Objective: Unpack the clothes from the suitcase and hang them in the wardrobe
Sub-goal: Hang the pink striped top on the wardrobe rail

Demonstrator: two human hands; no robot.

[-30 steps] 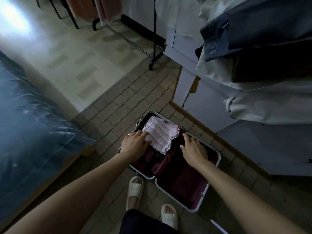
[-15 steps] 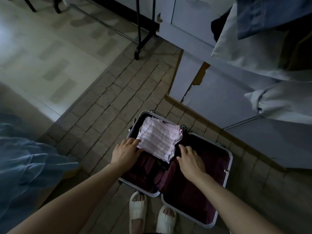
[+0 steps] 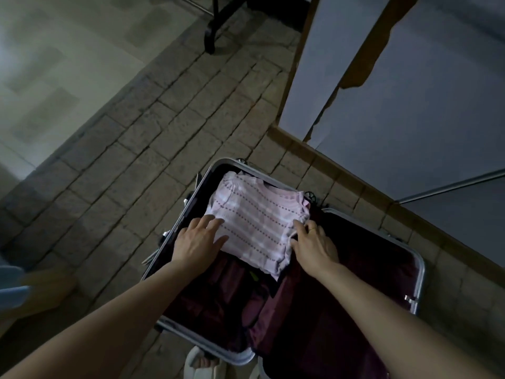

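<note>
Resting on a folded pink top [image 3: 257, 222] in the open suitcase [image 3: 419, 269], left hand [image 3: 198, 242] flat, right hand [image 3: 314, 243] fingers pinching its edge

**Around the Edges: Floor, Rack Foot, Slipper**

A brick-patterned floor [image 3: 169, 138] covered the middle of the view, meeting a paler tiled floor [image 3: 62, 50] at upper left. The black foot of a metal rack [image 3: 211, 36] stood on the bricks near the top edge. A wooden skirting strip [image 3: 355, 181] ran diagonally at right. A white slipper [image 3: 200, 365] showed at the bottom edge. Blurred blue fabric [image 3: 12, 285] lay at far left.
</note>
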